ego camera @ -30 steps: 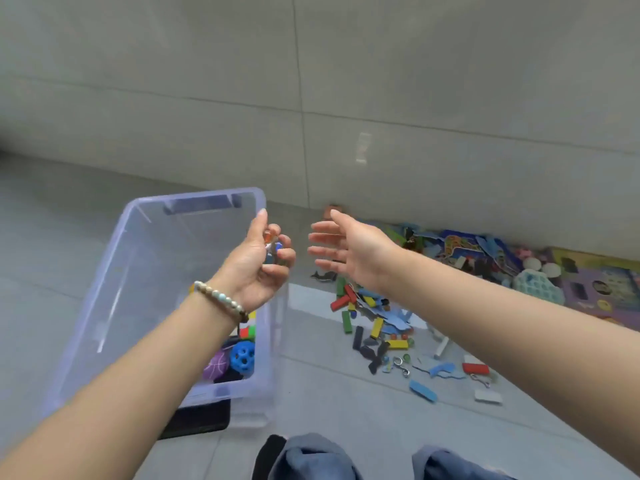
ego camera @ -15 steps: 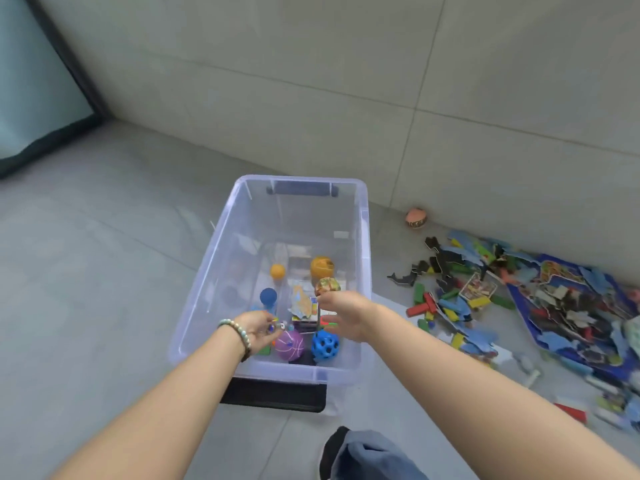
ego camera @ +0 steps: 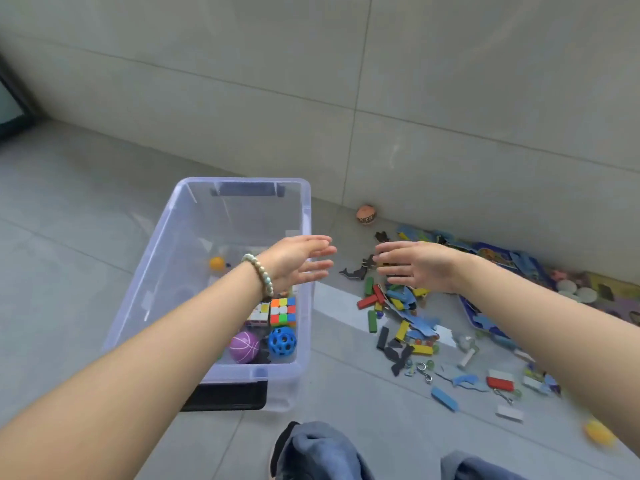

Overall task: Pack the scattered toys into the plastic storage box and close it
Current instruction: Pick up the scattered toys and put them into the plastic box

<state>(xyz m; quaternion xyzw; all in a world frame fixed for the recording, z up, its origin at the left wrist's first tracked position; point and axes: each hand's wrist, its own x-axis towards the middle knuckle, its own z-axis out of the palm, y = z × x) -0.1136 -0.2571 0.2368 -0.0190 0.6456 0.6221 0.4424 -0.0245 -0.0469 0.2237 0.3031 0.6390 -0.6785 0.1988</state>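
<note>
Above the box's right rim: left hand (ego camera: pixel 298 263), fingers straight and slightly apart, holding nothing; bead bracelet (ego camera: pixel 260 276) at the wrist. Right hand (ego camera: pixel 417 268) just beside it, fingers also extended and empty, over the scattered toys (ego camera: pixel 398 317) on the tiled floor (ego camera: pixel 69 237). Clear plastic storage box (ego camera: pixel 166 258) stands open, holding a puzzle cube (ego camera: pixel 283 310), purple ball (ego camera: pixel 244 346), blue holed ball (ego camera: pixel 282 341) and orange ball (ego camera: pixel 217 263).
</note>
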